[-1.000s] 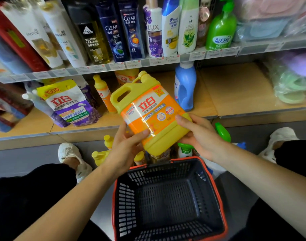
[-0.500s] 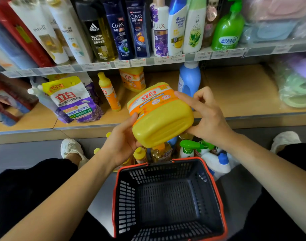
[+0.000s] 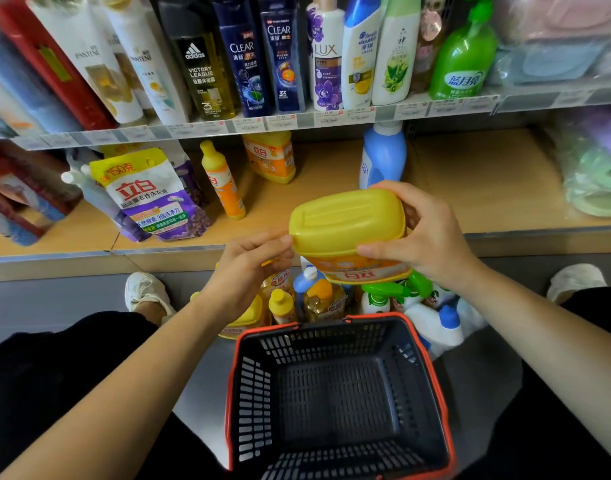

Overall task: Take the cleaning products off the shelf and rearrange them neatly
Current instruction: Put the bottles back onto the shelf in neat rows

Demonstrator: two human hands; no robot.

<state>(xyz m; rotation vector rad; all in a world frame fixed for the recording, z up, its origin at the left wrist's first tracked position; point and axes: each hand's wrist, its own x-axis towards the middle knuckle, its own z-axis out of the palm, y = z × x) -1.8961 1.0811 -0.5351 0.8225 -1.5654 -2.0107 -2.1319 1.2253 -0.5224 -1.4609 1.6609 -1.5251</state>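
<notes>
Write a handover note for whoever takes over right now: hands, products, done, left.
Hands: right hand grips the yellow jug, which is upside down; left hand pinches its left edge.
Floor: cluster of bottles under the jug, between the lower shelf and the basket, which holds nothing.
On the lower shelf: purple pouch, slim yellow bottle, second jug, blue bottle.
Done: several products are off the shelf.
Left: take off the rest, then rearrange everything neatly.
</notes>
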